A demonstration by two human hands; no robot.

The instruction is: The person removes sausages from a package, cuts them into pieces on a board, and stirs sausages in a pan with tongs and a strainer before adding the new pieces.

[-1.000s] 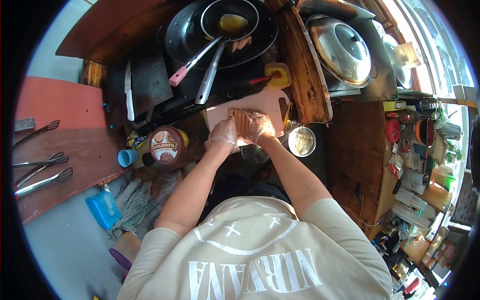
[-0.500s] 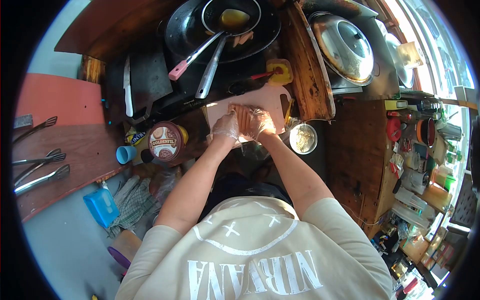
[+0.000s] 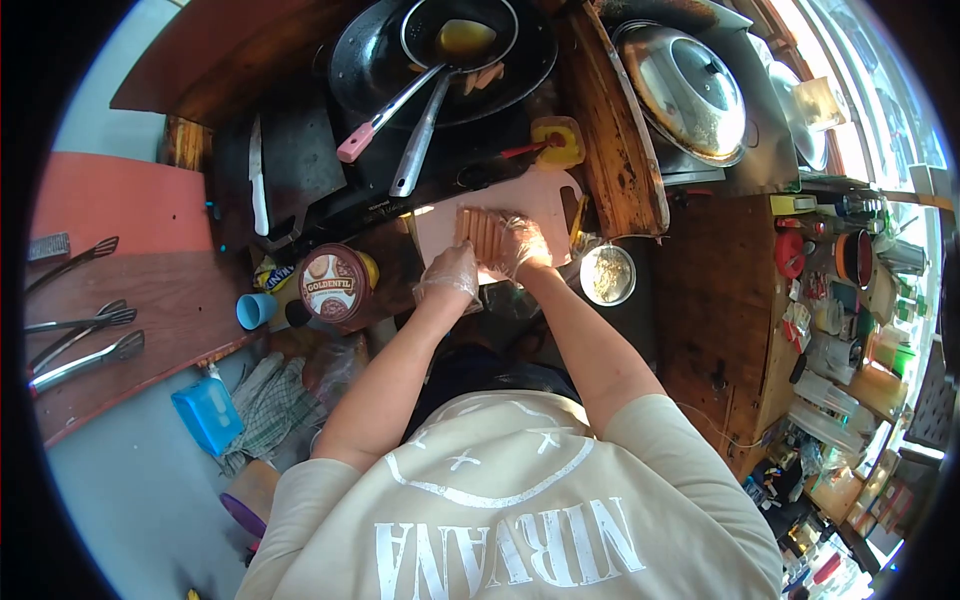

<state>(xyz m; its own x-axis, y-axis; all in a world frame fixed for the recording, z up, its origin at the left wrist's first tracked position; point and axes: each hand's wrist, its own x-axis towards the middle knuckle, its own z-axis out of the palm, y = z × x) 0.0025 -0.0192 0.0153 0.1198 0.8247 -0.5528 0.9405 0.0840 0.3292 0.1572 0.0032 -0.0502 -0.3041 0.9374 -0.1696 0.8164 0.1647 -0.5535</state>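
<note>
A row of several reddish-brown sausages point(image 3: 482, 232) lies side by side over the pale pink cutting board point(image 3: 440, 217). My right hand point(image 3: 525, 245), in a clear plastic glove, wraps round the right side of the row. My left hand point(image 3: 452, 274), gloved the same way, is closed with its fingertips at the near left end of the sausages. What sits between the left fingers is too small to make out. Some clear plastic point(image 3: 503, 300) shows below the board's near edge.
Behind the board, a wok point(image 3: 350, 75) holds a strainer point(image 3: 465, 28) and a metal-handled utensil point(image 3: 418, 150). A knife point(image 3: 258, 190) lies at left. Nearby are a Goldenfil tub point(image 3: 333, 283), a blue cup point(image 3: 256, 311), a yellow container point(image 3: 570, 140) and a round tin point(image 3: 607, 276).
My left hand has drawn back toward my body, from the left side of the sausages to their near end, uncovering more of them. My right hand stays nearly in place.
</note>
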